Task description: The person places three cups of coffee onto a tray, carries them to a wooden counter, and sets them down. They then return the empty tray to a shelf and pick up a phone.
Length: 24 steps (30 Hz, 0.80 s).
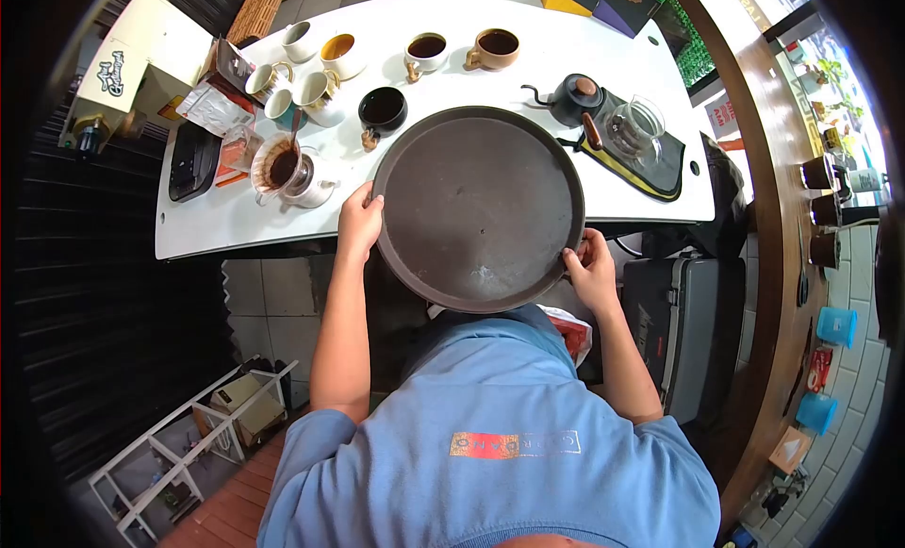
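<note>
A large round dark-brown serving tray is held in front of my body, partly over the near edge of the white table. My left hand grips its left rim, thumb on the upper side. On the lower right rim, my right hand is closed with its thumb on the edge. Nothing stands on the tray. Just beyond it on the table are a black cup of dark liquid, a white cup and a brown cup.
The white table carries a coffee dripper with grounds at left, several cups behind it, and a black kettle and glass server at right. A cream grinder stands far left. A grey case is below right.
</note>
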### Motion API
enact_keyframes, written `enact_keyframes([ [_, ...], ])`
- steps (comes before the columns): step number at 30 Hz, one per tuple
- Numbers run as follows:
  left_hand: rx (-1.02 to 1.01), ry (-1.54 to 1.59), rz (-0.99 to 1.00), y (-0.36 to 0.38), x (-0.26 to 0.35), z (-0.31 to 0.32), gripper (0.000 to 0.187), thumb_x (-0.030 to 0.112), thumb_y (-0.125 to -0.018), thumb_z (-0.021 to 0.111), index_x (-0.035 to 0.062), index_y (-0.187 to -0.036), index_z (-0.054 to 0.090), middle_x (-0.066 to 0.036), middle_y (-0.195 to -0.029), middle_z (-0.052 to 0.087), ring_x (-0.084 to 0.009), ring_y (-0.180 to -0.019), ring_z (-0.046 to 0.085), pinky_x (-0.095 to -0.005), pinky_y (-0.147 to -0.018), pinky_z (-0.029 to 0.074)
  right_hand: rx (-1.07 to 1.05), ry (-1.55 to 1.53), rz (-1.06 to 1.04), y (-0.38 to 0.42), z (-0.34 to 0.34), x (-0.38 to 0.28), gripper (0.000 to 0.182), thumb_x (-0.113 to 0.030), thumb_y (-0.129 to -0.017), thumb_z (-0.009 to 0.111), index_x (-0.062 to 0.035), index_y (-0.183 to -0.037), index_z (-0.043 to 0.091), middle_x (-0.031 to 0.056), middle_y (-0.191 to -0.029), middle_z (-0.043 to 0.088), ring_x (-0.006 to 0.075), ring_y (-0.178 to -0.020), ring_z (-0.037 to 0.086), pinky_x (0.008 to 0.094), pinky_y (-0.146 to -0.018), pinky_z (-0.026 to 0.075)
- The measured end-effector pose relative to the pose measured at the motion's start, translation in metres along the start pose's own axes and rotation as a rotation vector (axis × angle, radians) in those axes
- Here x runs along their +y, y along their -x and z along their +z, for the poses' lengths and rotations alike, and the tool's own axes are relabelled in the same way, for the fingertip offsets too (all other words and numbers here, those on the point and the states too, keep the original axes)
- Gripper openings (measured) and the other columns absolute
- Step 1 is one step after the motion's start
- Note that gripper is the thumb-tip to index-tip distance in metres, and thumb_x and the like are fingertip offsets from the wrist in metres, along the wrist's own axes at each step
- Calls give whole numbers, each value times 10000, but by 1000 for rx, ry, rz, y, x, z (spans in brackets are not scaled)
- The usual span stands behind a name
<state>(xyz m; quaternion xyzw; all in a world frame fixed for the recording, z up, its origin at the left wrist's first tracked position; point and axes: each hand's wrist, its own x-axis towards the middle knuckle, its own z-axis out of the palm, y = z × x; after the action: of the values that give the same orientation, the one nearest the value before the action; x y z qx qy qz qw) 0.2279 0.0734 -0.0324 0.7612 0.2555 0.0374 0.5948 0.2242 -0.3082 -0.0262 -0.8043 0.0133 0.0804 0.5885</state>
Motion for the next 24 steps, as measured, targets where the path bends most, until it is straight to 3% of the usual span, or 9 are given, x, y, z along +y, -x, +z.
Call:
enact_keyframes([
  [2,2,-85,-38,-3,5,7,340,97,-874,611,-7,-1197,593,-66,-870,652,-128,-797,596,-283,-761,470,-1,66,-11,-9,-7,-1,308,-56,-850,640,33,-1117,515,-9,-701,505,48,-609,466,208,-563,395],
  [4,131,-149,-88,-4,12,16,354,75,-850,643,19,-1197,608,-45,-798,643,-119,-734,589,-274,-708,470,-23,76,-8,-17,-11,2,327,-52,-867,634,33,-1155,504,-19,-731,499,41,-633,471,197,-576,398],
  [9,192,-81,-134,-15,6,23,344,82,-811,701,26,-1143,631,-55,-775,646,-126,-731,595,-281,-694,471,-42,28,-19,-36,-18,8,406,-69,-890,629,49,-1244,469,5,-814,528,53,-673,488,192,-622,419],
  [13,228,-50,-157,-17,6,23,314,97,-801,717,14,-1092,634,-65,-783,658,-136,-724,605,-285,-683,473,-51,133,-27,-32,-24,-30,400,-84,-891,629,46,-1241,485,18,-832,537,63,-684,493,201,-634,424],
  [15,232,-33,-143,-18,5,21,308,101,-798,722,12,-1079,633,-67,-787,662,-137,-721,607,-284,-677,473,111,532,-293,-28,-22,-55,386,-117,-845,670,1,-1186,533,61,-809,555,114,-616,502,243,-587,429],
  [17,199,5,-157,-19,8,20,312,97,-793,723,13,-1078,629,-69,-790,669,-142,-723,612,-286,-670,475,150,514,-334,-35,-13,-67,336,-118,-824,684,-15,-1124,574,61,-777,550,133,-581,490,256,-563,426],
  [19,188,-11,-118,-22,5,17,322,117,-792,726,13,-1080,626,-69,-782,669,-142,-725,616,-288,-670,475,1,251,-234,-48,-1,-77,286,-124,-812,692,1,-1053,600,48,-725,547,153,-555,485,273,-545,427],
  [24,178,-74,-70,-31,2,8,393,238,-832,700,12,-1128,574,-72,-801,659,-164,-742,621,-299,-688,476,-132,242,-445,-100,56,-106,258,-127,-807,690,17,-1007,615,74,-705,577,162,-577,536,280,-575,455],
])
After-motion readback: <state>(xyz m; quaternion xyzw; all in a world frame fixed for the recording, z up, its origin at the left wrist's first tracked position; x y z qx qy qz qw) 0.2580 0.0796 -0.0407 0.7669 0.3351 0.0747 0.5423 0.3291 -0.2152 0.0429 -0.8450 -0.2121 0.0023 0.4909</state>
